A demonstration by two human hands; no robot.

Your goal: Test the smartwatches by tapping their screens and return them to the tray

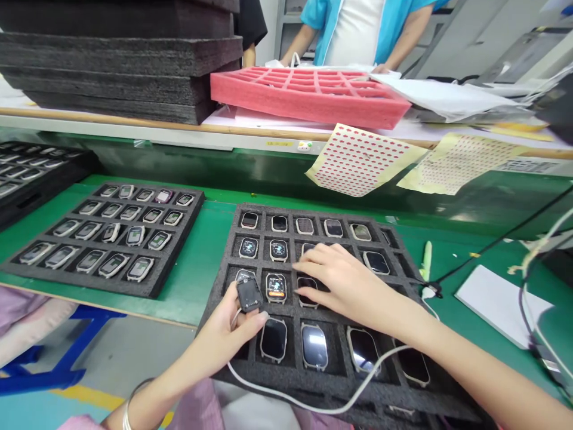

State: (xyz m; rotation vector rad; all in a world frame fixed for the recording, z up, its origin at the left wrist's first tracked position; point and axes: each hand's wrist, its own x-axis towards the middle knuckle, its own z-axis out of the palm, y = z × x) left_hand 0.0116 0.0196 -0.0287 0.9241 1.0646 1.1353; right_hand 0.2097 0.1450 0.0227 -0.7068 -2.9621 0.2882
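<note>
A black foam tray [233,239] with several smartwatch bodies lies in front of me on the green bench. My left hand [224,340] pinches a small black charger puck [249,294] on a white cable [308,406], held over the tray's left side. My right hand [353,286] reaches across the tray's middle, fingers curled on a dark watch body [308,285] in its pocket. Next to it a watch with a lit screen [276,287] sits in its cell. Larger dark-screened watches [314,346] fill the near row.
A second foam tray of watches [107,236] lies to the left, a third [27,170] at far left. Stacked black foam [120,60] and a pink foam tray [308,92] sit on the raised shelf. Red-dot sticker sheets [358,158] hang down. Another person [358,30] stands behind.
</note>
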